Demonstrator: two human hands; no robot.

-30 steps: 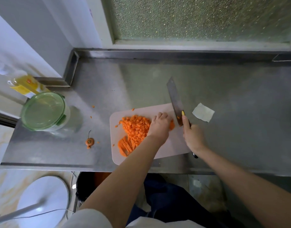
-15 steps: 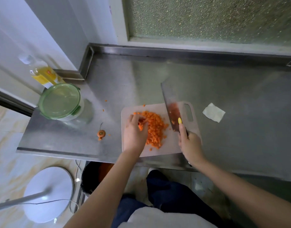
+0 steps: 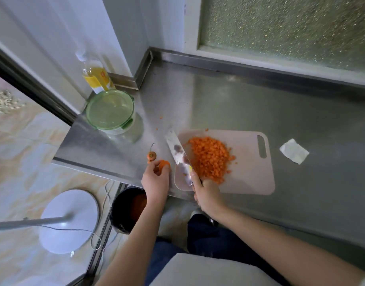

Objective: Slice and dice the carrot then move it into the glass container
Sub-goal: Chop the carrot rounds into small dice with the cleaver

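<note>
Head view, taking the cutting board as the middle of the dial. Far out at 8 o'clock, down on the floor, stands a round white fan base [image 3: 69,220]. At 10 o'clock, in the counter's corner, an oil bottle [image 3: 96,76] stands against the wall. The glass container [image 3: 110,111] is just in front of it with its green lid on. Below the counter edge at 8 o'clock is a dark bucket [image 3: 129,209] with orange scraps inside.

A carrot stub [image 3: 151,155] lies on the steel counter [image 3: 218,104] at 9 o'clock, just off the board. Just below it the left hand [image 3: 155,180] has its fingers curled round a carrot piece [image 3: 164,164], held over the counter's front edge.

The knife [image 3: 178,154] lies along the board's left edge with its tip toward 11 o'clock and its broad face up. The right hand [image 3: 207,193] grips its handle at 7 o'clock, forefinger laid along the blade.

The diced carrot [image 3: 210,158] is heaped on the left half of the cutting board [image 3: 247,174], just beside the blade. A few crumbs lie scattered on the steel toward 11 o'clock.

A crumpled white tissue [image 3: 294,150] lies on the counter at 3 o'clock, apart from the board.
</note>
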